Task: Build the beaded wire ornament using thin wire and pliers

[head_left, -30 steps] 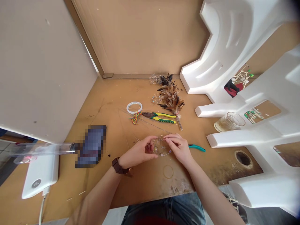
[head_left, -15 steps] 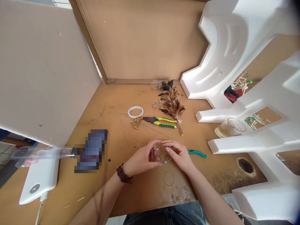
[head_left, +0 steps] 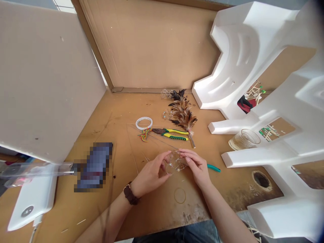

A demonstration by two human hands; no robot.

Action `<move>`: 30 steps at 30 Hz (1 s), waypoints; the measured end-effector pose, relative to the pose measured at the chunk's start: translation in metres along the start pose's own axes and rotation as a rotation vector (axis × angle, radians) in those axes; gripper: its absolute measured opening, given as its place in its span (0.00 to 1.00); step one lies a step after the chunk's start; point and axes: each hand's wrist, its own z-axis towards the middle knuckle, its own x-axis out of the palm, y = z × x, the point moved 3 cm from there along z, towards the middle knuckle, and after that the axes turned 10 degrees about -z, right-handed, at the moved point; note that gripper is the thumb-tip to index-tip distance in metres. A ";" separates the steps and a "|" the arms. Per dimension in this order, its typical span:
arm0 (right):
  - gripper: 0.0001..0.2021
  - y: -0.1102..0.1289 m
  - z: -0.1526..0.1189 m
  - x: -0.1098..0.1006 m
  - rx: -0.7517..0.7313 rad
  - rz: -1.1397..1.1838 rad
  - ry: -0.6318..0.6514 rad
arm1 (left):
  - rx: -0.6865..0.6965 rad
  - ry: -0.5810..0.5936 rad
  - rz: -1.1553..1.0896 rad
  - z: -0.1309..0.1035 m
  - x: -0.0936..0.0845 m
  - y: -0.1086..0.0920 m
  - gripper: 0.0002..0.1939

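Observation:
Between my hands, above the near middle of the table, is a roundish tangle of thin bent wire (head_left: 176, 162) with small bead-like spots. My left hand (head_left: 153, 170) pinches its left side between thumb and fingers. My right hand (head_left: 197, 165) has its fingertips closed on the upper right edge. A teal-handled tool (head_left: 214, 168) lies partly hidden behind my right hand. Beyond my hands rest pliers with yellow and green handles (head_left: 172, 134), a white ring-shaped roll (head_left: 144, 123) and a bundle of coloured cords (head_left: 144, 134). A thin loop (head_left: 180, 195) lies on the table nearer me.
A feather duster (head_left: 183, 113) lies at the back, with wire tangles (head_left: 167, 114) beside it. White moulded foam (head_left: 238, 67) stands at the right, holding a glass (head_left: 244, 139). A blurred dark device (head_left: 95, 167) and a white power bank (head_left: 35, 199) are at the left.
The wire tangle has turned and shows more openly between my hands. My right hand's fingers have shifted along its edge. The whole view has moved slightly.

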 end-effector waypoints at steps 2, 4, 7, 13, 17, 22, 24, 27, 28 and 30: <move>0.09 0.001 -0.001 -0.002 -0.015 0.006 -0.038 | -0.010 -0.042 -0.048 0.000 0.000 0.002 0.30; 0.10 0.000 -0.001 -0.002 -0.010 0.021 -0.069 | -0.015 -0.075 -0.120 0.000 0.001 0.004 0.28; 0.10 -0.004 0.000 -0.001 0.018 0.063 -0.090 | -0.001 -0.093 -0.252 0.001 0.001 0.002 0.26; 0.09 -0.003 0.000 0.001 0.043 0.066 -0.066 | -0.022 -0.117 -0.312 0.001 0.001 -0.005 0.27; 0.10 0.001 -0.001 0.001 0.030 0.037 -0.056 | -0.027 -0.131 -0.309 0.000 0.003 -0.002 0.29; 0.10 0.003 -0.001 0.000 0.020 -0.003 -0.079 | -0.078 -0.237 -0.351 -0.003 0.002 0.006 0.27; 0.10 0.004 -0.001 0.000 0.025 -0.007 -0.082 | -0.100 -0.251 -0.378 -0.003 0.002 0.007 0.25; 0.10 0.003 0.000 0.001 0.040 0.004 -0.094 | -0.117 -0.244 -0.384 -0.002 0.004 0.007 0.24; 0.10 0.003 0.000 0.001 0.047 0.017 -0.100 | -0.116 -0.247 -0.380 -0.002 0.004 0.007 0.24; 0.10 0.000 0.000 0.002 0.069 0.059 -0.113 | -0.099 -0.289 -0.349 -0.002 0.003 0.006 0.22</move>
